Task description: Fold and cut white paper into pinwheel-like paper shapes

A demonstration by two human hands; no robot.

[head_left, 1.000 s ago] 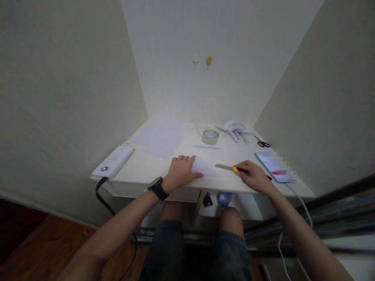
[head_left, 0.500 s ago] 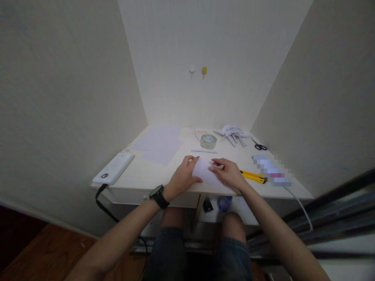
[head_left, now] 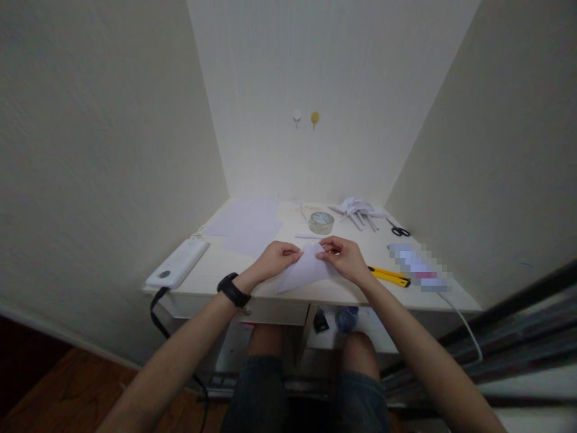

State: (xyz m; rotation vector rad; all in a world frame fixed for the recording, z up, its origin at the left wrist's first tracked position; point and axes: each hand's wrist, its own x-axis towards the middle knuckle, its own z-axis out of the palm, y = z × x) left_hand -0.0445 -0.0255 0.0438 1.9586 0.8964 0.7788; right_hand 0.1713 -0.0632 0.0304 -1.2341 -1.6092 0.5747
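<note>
Power bank [head_left: 177, 270]: white, at the left edge of the tabletop [head_left: 225, 264], with a black cable hanging off the side.
Loose sheets [head_left: 247, 224]: pale paper lying flat at the back left.
Left hand [head_left: 276, 258]: fingers pinched shut on the left top corner of a folded paper; a dark watch [head_left: 233, 290] on the wrist.
Folded paper [head_left: 303, 272]: white, held between both hands just above the near edge of the tabletop, tilted down to the left.
Tape roll [head_left: 321, 222]: clear, lying flat behind the hands; its centre shows nothing inside.
Right hand [head_left: 345, 260]: fingertips closed on the paper's right top corner.
Paper scraps [head_left: 358, 208]: a heap of white strips at the back.
Yellow knife [head_left: 389, 275]: a cutter lying just right of the right hand.
Scissors [head_left: 399, 229]: black-handled, near the right wall.
Phone [head_left: 417, 265]: blurred, cable trailing off the edge.
Risk: uneven pulling could tear or crease the paper crookedly; an elbow sweep could knock the knife off.
Containers: none visible.
</note>
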